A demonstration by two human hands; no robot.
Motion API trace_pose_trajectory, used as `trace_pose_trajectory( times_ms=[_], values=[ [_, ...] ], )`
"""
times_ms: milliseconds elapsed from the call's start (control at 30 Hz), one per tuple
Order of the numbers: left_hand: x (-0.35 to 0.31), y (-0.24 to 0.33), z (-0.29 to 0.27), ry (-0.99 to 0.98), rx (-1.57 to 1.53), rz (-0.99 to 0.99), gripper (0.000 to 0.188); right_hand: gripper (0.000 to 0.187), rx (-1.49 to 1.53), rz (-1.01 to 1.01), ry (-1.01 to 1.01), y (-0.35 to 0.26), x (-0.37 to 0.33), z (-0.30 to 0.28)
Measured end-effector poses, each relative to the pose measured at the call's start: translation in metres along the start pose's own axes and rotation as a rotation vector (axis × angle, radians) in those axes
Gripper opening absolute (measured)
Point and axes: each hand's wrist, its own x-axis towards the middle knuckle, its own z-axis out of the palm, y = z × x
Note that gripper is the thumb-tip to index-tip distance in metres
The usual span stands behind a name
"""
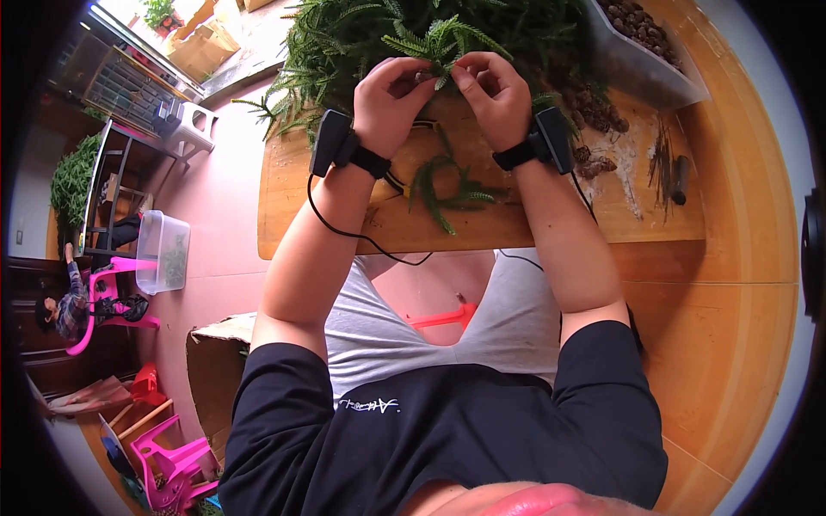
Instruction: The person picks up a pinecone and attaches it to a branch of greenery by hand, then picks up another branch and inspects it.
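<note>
Above the far side of the wooden table (pixel 310 202), my left hand (pixel 387 103) and my right hand (pixel 499 99) meet at a green artificial pine sprig (pixel 447 41). Both are closed, thumb and fingers pinching at its base from either side. Something small and brownish shows by my left fingertips, too small to name. Behind the sprig lies a big heap of similar green branches (pixel 335 60). Loose green sprigs (pixel 452 193) lie on the wood between my forearms. A yellow-and-black handled tool (pixel 397 184) is partly hidden by my left wrist.
At the right are pine cones (pixel 594 112), thin dark wires (pixel 661 168), a dark cylinder (pixel 681 181) and a clear bin (pixel 680 86) of cones. A cardboard box (pixel 215 361) stands by my left elbow. Far left, another person (pixel 73 301) sits near a pink chair (pixel 107 288).
</note>
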Motion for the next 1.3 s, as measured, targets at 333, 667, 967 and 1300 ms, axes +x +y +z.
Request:
trace_pose_trajectory(
  times_ms=[333,667,967,1300],
  values=[
    [-0.002,0.002,0.002,-0.029,0.082,0.051,0.021,0.010,-0.073,-0.075,0.048,0.001,0.003,0.000],
    [-0.005,-0.005,0.002,-0.072,0.161,-0.052,0.025,0.008,-0.363,-0.375,0.070,-0.006,0.004,0.000],
    [0.002,-0.012,0.000,0.077,0.017,-0.037,0.024,0.013,0.062,0.131,-0.035,-0.001,0.000,0.002],
    [0.001,-0.008,0.001,-0.016,-0.061,-0.064,0.026,0.022,-0.024,0.121,-0.110,0.007,0.003,-0.003]
  ],
)
